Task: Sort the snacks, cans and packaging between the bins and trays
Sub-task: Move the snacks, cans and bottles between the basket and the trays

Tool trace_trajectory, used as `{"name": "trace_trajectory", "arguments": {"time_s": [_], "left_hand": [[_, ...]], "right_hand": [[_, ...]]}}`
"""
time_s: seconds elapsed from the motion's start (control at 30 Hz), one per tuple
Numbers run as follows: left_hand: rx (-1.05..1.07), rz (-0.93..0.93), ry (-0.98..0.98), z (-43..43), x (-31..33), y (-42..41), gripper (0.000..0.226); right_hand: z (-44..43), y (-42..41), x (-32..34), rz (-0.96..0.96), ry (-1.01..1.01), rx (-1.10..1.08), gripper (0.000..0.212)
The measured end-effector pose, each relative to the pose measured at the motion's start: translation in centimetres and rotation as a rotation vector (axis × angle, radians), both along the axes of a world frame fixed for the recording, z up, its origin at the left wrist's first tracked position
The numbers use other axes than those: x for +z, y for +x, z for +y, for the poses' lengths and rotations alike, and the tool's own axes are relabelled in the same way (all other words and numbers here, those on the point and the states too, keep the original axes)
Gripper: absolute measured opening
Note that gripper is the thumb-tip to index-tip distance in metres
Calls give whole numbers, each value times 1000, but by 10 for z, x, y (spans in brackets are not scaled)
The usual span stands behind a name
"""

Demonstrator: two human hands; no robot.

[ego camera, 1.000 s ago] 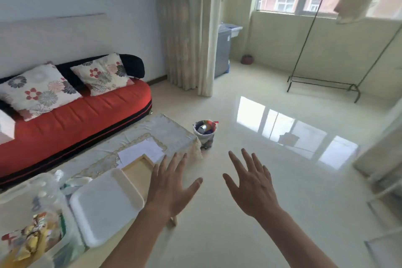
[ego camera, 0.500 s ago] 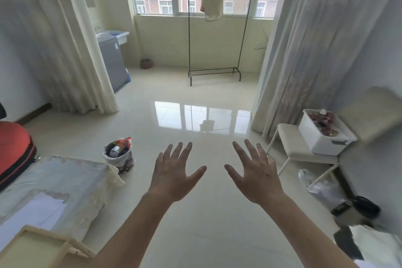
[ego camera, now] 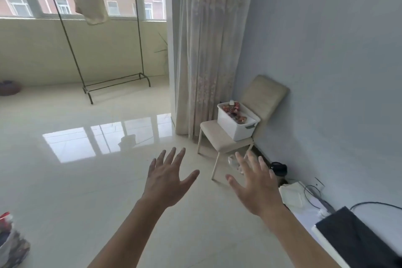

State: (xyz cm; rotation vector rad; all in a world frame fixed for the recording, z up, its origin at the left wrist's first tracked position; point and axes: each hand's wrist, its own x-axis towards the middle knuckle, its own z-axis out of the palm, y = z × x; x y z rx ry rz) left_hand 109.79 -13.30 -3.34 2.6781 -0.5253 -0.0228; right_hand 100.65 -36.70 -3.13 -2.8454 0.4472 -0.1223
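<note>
Left hand [ego camera: 168, 180] and right hand [ego camera: 257, 185] are both released, fingers spread, grasping nothing above the floor [ego camera: 87, 180]. A white bin [ego camera: 237, 125] of snacks sits on the chair [ego camera: 219, 137] by the curtain [ego camera: 206, 50].

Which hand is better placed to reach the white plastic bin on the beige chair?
Probably the right hand: open, empty, just below the white plastic bin on the beige chair in view; the left hand, also open, lies further left.

View swung right over the last second: red sofa and cloth-covered table gone from sight. Chair [ego camera: 217, 138] carrying white bin [ego camera: 236, 127] of snacks, now larger and right of centre. Floor bucket [ego camera: 10, 246] shifted to lower left edge.
</note>
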Motion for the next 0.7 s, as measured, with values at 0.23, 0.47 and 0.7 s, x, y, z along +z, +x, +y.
{"name": "trace_trajectory", "arguments": {"time_s": [0.23, 0.47, 0.7], "left_hand": [[-168, -15, -36, -22, 4, 69, 84], [-235, 21, -39, -45, -17, 116, 84], [-279, 51, -1, -92, -37, 171, 84]], "right_hand": [[-6, 29, 6, -19, -9, -169, 88], [-26, 67, -7, 2, 51, -258, 74], [-68, 126, -32, 34, 81, -289, 73]]}}
